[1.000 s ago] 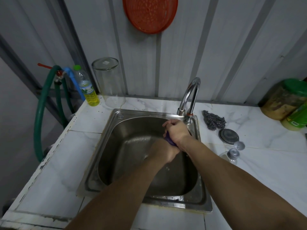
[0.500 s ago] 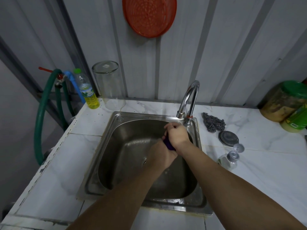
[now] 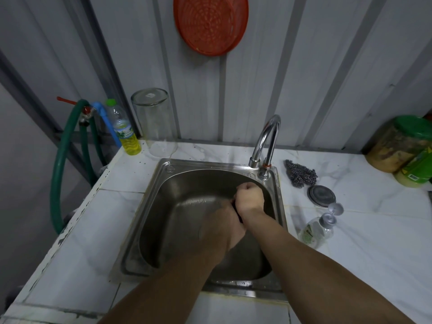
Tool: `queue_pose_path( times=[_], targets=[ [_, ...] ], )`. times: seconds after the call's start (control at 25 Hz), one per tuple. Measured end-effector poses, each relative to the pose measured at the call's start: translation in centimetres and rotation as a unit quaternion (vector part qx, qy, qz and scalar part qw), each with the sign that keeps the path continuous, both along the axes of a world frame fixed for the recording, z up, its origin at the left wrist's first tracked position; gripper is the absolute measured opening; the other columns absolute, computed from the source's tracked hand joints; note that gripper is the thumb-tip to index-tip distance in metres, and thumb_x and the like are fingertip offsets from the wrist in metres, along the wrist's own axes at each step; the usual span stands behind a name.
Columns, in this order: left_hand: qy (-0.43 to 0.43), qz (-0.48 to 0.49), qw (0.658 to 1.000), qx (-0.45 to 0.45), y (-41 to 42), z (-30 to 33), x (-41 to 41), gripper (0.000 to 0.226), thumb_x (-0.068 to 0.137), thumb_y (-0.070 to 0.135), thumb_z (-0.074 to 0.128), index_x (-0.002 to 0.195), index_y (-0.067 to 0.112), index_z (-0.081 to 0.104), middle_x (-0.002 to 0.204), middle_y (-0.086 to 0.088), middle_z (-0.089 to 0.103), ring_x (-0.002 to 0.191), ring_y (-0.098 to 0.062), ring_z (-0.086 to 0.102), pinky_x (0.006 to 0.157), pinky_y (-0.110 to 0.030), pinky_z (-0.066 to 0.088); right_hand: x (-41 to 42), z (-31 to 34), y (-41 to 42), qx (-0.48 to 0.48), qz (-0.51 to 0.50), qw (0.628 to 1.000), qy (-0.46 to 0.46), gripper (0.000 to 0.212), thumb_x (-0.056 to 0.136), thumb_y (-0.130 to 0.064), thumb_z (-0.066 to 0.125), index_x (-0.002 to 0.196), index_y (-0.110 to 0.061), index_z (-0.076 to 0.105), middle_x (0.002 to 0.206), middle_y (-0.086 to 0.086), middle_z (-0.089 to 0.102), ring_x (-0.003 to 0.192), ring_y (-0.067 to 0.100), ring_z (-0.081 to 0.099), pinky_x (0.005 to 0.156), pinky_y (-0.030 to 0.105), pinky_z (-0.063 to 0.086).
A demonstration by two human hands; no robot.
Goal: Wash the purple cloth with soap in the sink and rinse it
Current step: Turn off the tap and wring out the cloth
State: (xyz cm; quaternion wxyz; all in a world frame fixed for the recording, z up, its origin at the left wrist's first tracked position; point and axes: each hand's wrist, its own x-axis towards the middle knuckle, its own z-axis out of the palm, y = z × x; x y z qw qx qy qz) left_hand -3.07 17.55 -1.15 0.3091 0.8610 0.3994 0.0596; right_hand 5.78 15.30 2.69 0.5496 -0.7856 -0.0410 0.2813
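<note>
At frame centre, over the steel sink (image 3: 149,230), the left hand (image 3: 224,226) and right hand (image 3: 250,197) press together, each grip clenched on the purple cloth (image 3: 238,215), barely visible between them.

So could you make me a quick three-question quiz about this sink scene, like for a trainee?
1. True or false: both hands are over the sink basin.
2. What lies closest to the faucet on the counter? A) steel scourer B) tall glass jar C) yellow liquid bottle
3. Fill in: the orange strainer hangs on the ____.

Key:
1. True: left hand and right hand are closed together there; the cloth is barely visible.
2. A
3. wall
</note>
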Motion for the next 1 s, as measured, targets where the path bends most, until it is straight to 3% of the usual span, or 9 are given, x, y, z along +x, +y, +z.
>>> queue_pose_path(
  times=[0.08,0.16,0.24,0.4,0.48,0.64,0.8,0.92,1.0],
  targets=[
    [-0.006,-0.017,1.0,-0.021,0.7,1.4,-0.3,0.047,0.077,0.04,0.067,0.113,0.011,0.058,0.101,-0.013,0.071,0.092,-0.032,0.069,0.077,-0.04,0.054,0.2,-0.2,-0.5,0.116,0.001,0.988,0.098,0.014,0.095,-0.011,0.052,0.09,-0.009,0.065,0.072,0.011,0.067,0.057,0.018,0.066,0.057,0.032,0.059],
    [-0.05,-0.023,0.983,-0.178,2.0,2.6,-0.5,0.039,0.069,0.035,0.072,0.101,0.013,0.065,0.087,-0.011,0.073,0.077,-0.024,0.071,0.069,-0.038,0.057,1.1,-0.5,-1.3,0.197,0.016,0.965,0.171,0.012,0.091,-0.015,0.063,0.095,-0.005,0.067,0.074,0.014,0.07,0.062,0.021,0.068,0.064,0.037,0.061],
    [-0.083,0.015,0.935,-0.345,2.7,4.3,-1.1,0.031,0.069,0.03,0.07,0.097,0.017,0.068,0.076,-0.007,0.073,0.064,-0.018,0.069,0.06,-0.033,0.057,2.1,-0.7,-2.1,0.181,0.071,0.97,0.142,0.028,0.085,-0.035,0.072,0.094,-0.009,0.071,0.082,0.014,0.074,0.074,0.026,0.07,0.075,0.042,0.061],
    [-0.209,0.117,0.818,-0.523,3.0,5.6,-2.3,0.025,0.093,0.02,0.051,0.112,0.013,0.065,0.104,-0.016,0.073,0.092,-0.033,0.07,0.089,-0.048,0.055,2.6,-0.9,-3.4,0.136,0.118,0.98,0.089,0.043,0.089,-0.053,0.064,0.094,-0.011,0.073,0.089,0.02,0.076,0.079,0.033,0.072,0.078,0.048,0.061],
    [-0.255,0.131,0.772,-0.568,3.1,5.9,-3.2,0.034,0.097,0.015,0.045,0.124,0.016,0.066,0.119,-0.015,0.069,0.109,-0.038,0.065,0.105,-0.06,0.048,2.5,-0.8,-4.4,0.15,0.099,0.975,0.13,0.043,0.094,-0.05,0.061,0.1,-0.009,0.072,0.084,0.018,0.074,0.07,0.032,0.071,0.067,0.043,0.06],
    [-0.322,0.071,0.721,-0.609,2.3,6.6,-4.3,0.031,0.088,0.017,0.061,0.111,0.024,0.079,0.113,-0.014,0.078,0.098,-0.036,0.074,0.09,-0.056,0.056,2.2,0.4,-6.1,0.214,0.097,0.947,0.217,0.033,0.099,-0.036,0.058,0.109,-0.006,0.068,0.076,0.01,0.071,0.058,0.02,0.067,0.054,0.032,0.057],
    [-0.342,0.096,0.705,-0.614,2.2,7.0,-4.1,0.037,0.098,0.009,0.041,0.122,0.013,0.069,0.123,-0.021,0.069,0.093,-0.035,0.074,0.074,-0.048,0.063,1.8,1.8,-6.4,0.116,0.103,0.983,-0.094,0.028,0.102,-0.031,0.055,0.115,-0.012,0.07,0.097,0.003,0.072,0.085,0.016,0.066,0.074,0.027,0.052],
    [-0.362,0.1,0.714,-0.591,2.4,7.6,-3.6,0.042,0.095,0.002,0.04,0.128,0.014,0.062,0.107,-0.015,0.076,0.077,-0.029,0.076,0.061,-0.037,0.064,0.4,3.2,-8.0,0.156,0.229,0.921,-0.273,0.041,0.09,-0.048,0.06,0.123,-0.024,0.065,0.12,-0.01,0.065,0.112,0.006,0.06,0.094,0.018,0.047],
    [-0.36,0.083,0.742,-0.56,2.6,7.7,-3.3,0.05,0.092,-0.004,0.038,0.13,0.019,0.06,0.104,-0.01,0.078,0.084,-0.026,0.075,0.064,-0.037,0.063,-0.2,2.8,-8.4,0.105,0.286,0.877,-0.371,0.056,0.085,-0.048,0.065,0.132,-0.018,0.059,0.131,-0.01,0.058,0.122,0.002,0.053,0.104,0.017,0.042]
  ],
)
